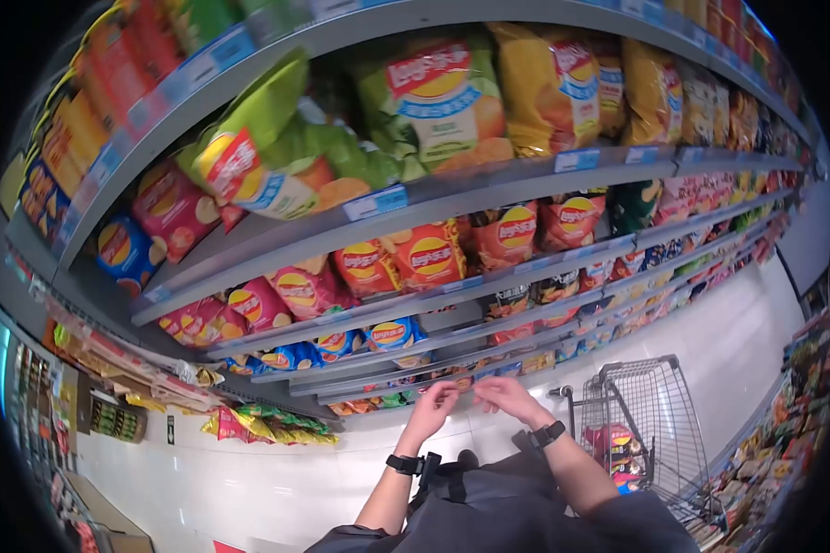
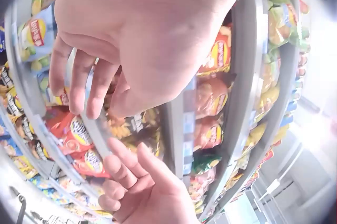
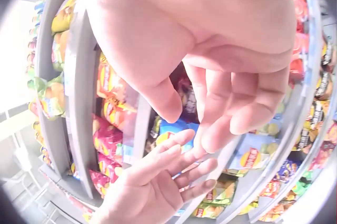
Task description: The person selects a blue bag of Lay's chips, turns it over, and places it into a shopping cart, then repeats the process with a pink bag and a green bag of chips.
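Both hands are held up before the person's body in the head view, the left hand (image 1: 433, 407) beside the right hand (image 1: 510, 398), fingers loosely bent and nothing held. In the left wrist view the left hand (image 2: 137, 40) hangs with relaxed fingers above the right hand (image 2: 152, 192). The right wrist view has the right hand (image 3: 205, 40) with bent fingers over the left hand (image 3: 150, 187); their fingertips overlap there, and I cannot tell if they touch. Neither hand is on the shelves, where green chip bags (image 1: 438, 101) and red chip bags (image 1: 429, 255) stand.
A wire shopping cart (image 1: 669, 405) with several snack bags (image 1: 615, 442) in it stands at the person's right. Shelf edges (image 1: 489, 182) curve across the front. Yellow and red packets (image 1: 267, 426) hang low at left; packed goods (image 1: 775, 452) line the right side.
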{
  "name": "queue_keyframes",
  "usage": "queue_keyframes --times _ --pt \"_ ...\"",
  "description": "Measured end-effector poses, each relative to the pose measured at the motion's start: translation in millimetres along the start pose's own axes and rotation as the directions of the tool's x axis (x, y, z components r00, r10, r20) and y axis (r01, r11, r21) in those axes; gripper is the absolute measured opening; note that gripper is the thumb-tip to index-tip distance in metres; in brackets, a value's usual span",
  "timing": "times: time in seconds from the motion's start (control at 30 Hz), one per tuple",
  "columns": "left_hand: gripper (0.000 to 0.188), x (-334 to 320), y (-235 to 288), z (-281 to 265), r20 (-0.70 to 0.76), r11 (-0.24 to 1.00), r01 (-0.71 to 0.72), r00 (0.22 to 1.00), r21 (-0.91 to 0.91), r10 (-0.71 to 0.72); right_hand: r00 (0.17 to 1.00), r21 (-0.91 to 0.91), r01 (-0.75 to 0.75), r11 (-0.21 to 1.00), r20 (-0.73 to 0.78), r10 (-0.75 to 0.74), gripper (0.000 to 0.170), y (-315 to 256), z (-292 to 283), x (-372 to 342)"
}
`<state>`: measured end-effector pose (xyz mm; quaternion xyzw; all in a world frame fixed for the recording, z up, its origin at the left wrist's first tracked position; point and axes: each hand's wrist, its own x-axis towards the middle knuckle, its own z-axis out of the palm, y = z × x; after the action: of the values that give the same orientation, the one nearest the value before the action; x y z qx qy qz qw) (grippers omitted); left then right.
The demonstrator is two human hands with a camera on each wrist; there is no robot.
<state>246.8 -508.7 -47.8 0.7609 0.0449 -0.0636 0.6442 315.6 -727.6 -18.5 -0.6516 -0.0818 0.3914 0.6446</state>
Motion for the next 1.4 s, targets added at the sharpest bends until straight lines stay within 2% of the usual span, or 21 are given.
queue_keyframes --times 0.07,0.17,0.27,0.3,0.33,0.4,0.47,0.53,0.57,0.67,0.73,0.8,0.87,0.93,1.07,1.13,1.2,1.27,1.33,1.37,1.4 --pt "0.029 -4.2 20.7 -24.1 -0.120 0.988 -0.105 0.989 -0.113 0.091 0.986 0.032 0.167 0.985 -0.026 -0.166 0.031 -40.1 15.2 16.3" --pt "0.027 -14.0 75.9 -58.5 -0.286 0.979 -0.202 0.940 -0.025 0.187 0.887 -0.085 0.442 0.893 -0.111 -0.449 0.024 -96.5 32.8 44.9" --pt "0.024 -11.3 126.0 -99.4 -0.449 0.941 -0.334 0.835 0.046 0.319 0.646 -0.083 0.734 0.674 -0.221 -0.731 0.019 -173.8 63.3 39.8" --pt "0.022 -10.8 145.4 -111.6 -0.503 0.931 -0.365 0.810 -0.028 0.302 0.519 -0.217 0.800 0.560 -0.218 -0.826 0.016 -203.7 72.7 32.1" --pt "0.023 -7.9 157.8 -126.7 -0.535 0.908 -0.419 0.771 -0.017 0.346 0.383 -0.343 0.836 0.429 -0.196 -0.903 0.014 -230.1 80.2 24.7" --pt "0.028 -4.7 196.8 -146.1 -0.625 0.822 -0.563 0.611 0.088 0.485 0.235 -0.468 0.839 0.278 -0.150 -0.960 0.017 -273.5 88.9 19.5" --pt "0.035 -6.7 232.4 -159.5 -0.663 0.770 -0.636 0.558 0.044 0.499 0.065 -0.579 0.811 0.085 -0.055 -0.996 0.028 -311.9 100.0 14.6" --pt "0.046 -4.8 258.7 -169.8 -0.677 0.718 -0.649 0.412 0.252 0.610 0.017 -0.648 0.762 0.011 0.004 -1.000 0.034 -335.6 112.4 10.6" --pt "0.057 -8.9 274.4 -171.5 -0.685 0.738 -0.620 0.418 0.265 0.597 -0.015 -0.708 0.704 -0.048 0.052 -0.999 0.040 -345.2 117.7 10.5" --pt "0.071 4.6 301.2 -187.2 -0.647 0.656 -0.620 0.294 0.431 0.703 -0.017 -0.716 0.692 -0.094 0.114 -0.993 0.049 -359.9 127.7 22.7" --pt "0.079 23.3 306.9 -206.0 -0.627 0.639 -0.608 0.279 0.472 0.728 -0.007 -0.719 0.688 -0.100 0.131 -0.991 0.058 -368.4 132.6 30.2" --pt "0.063 34.6 315.8 -219.2 -0.587 0.648 -0.504 0.301 0.571 0.751 0.050 -0.727 0.687 0.009 0.034 -0.998 0.066 -373.8 137.2 36.4" --pt "0.059 42.3 321.3 -227.5 -0.559 0.633 -0.540 0.322 0.554 0.764 0.020 -0.743 0.670 -0.010 0.031 -0.999 0.071 -375.2 129.5 50.5" --pt "0.055 42.5 324.7 -227.4 -0.513 0.674 -0.570 0.445 0.470 0.734 0.182 -0.692 0.716 0.093 0.056 -0.982 0.072 -376.1 125.5 48.7" --pt "0.047 34.9 323.6 -211.0 -0.516 0.623 -0.595 0.369 0.508 0.773 0.175 -0.704 0.707 0.069 0.080 -0.981 0.075 -369.1 128.1 45.4" --pt "0.043 33.7 316.4 -203.5 -0.549 0.658 -0.628 0.405 0.415 0.732 0.037 -0.679 0.732 -0.054 0.119 -0.992 0.069 -365.7 132.7 37.3" --pt "0.041 29.0 309.7 -195.0 -0.492 0.474 -0.710 0.203 0.522 0.846 0.032 -0.686 0.724 -0.067 0.131 -0.991 0.064 -361.9 134.7 26.1" --pt "0.041 17.7 301.2 -185.1 -0.506 0.505 -0.732 0.253 0.457 0.825 0.031 -0.692 0.718 -0.075 0.140 -0.990 0.058 -352.7 130.4 21.1" --pt "0.037 1.3 294.9 -175.1 -0.501 0.554 -0.545 0.261 0.629 0.825 0.047 -0.681 0.723 -0.117 0.217 -0.975 0.048 -336.9 122.2 21.0" --pt "0.037 -8.4 295.6 -170.2 -0.476 0.481 -0.560 0.167 0.675 0.863 0.053 -0.630 0.775 -0.056 0.154 -0.987 0.045 -334.5 130.0 2.8" --pt "0.037 -19.5 293.6 -166.3 -0.474 0.482 -0.557 0.170 0.677 0.864 0.054 -0.627 0.777 -0.053 0.150 -0.987 0.045 -328.2 131.6 -8.8"
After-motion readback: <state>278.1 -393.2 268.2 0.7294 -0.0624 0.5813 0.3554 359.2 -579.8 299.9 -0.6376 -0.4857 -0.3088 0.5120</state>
